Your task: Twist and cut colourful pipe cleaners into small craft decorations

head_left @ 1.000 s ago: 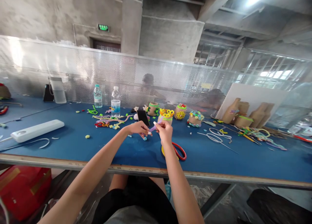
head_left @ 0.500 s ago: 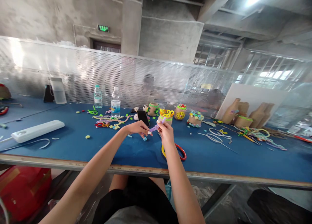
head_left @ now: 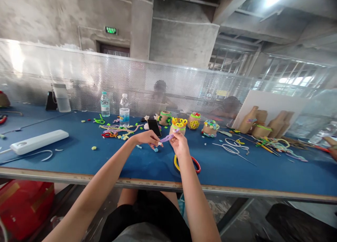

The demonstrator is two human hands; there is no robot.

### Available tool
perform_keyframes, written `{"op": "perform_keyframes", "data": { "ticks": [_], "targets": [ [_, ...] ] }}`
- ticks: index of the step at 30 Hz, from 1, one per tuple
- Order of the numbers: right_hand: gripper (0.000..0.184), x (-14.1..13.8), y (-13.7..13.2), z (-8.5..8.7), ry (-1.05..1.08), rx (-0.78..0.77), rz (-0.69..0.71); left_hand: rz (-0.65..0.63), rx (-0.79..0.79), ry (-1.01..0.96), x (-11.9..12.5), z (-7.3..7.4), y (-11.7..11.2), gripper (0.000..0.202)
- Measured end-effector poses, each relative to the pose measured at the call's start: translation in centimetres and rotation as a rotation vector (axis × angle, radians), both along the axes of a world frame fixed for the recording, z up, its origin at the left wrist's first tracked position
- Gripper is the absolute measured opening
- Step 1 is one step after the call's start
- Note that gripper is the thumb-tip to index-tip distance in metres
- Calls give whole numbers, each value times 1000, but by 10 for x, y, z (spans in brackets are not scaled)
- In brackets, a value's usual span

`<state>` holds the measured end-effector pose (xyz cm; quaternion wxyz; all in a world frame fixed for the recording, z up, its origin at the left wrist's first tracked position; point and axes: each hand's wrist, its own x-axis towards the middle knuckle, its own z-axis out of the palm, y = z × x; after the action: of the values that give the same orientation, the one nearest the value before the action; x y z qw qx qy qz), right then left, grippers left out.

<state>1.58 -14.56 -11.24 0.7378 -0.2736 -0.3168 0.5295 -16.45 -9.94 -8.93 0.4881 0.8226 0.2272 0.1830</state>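
Observation:
My left hand (head_left: 147,138) and my right hand (head_left: 179,143) are raised over the blue table (head_left: 79,154), close together. Both pinch the ends of a short purple pipe cleaner (head_left: 166,138) stretched between them. Under my right wrist lie scissors with red and yellow handles (head_left: 194,163). Just behind my hands stand a black phone (head_left: 154,126) and a small pot with yellow loops (head_left: 178,124).
More decorated pots (head_left: 210,127) and brown cardboard bottles (head_left: 255,124) stand at the back. Two water bottles (head_left: 124,110), loose pipe cleaners (head_left: 116,130), a white power strip (head_left: 38,141) and white wires (head_left: 233,145) lie about. A perforated screen (head_left: 79,84) separates other people. A red box (head_left: 22,203) sits under the table.
My right hand has turned and shifted slightly up along the purple pipe cleaner. A hand has come into view at the far right edge.

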Motion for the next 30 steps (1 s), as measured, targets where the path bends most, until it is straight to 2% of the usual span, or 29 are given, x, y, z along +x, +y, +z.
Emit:
{"op": "perform_keyframes", "data": {
  "ticks": [14,25,27,30],
  "targets": [
    [24,3,2,-3,10,23,-96,-15,35,22,0,-1,1,26],
    [21,2,3,-2,-55,61,-416,4,91,29,3,-4,4,26],
    [21,4,6,-3,-28,46,-451,-5,99,17,7,-6,4,38],
    [21,7,9,-5,10,34,-495,-46,140,-17,14,-9,1,68]
  ]
}}
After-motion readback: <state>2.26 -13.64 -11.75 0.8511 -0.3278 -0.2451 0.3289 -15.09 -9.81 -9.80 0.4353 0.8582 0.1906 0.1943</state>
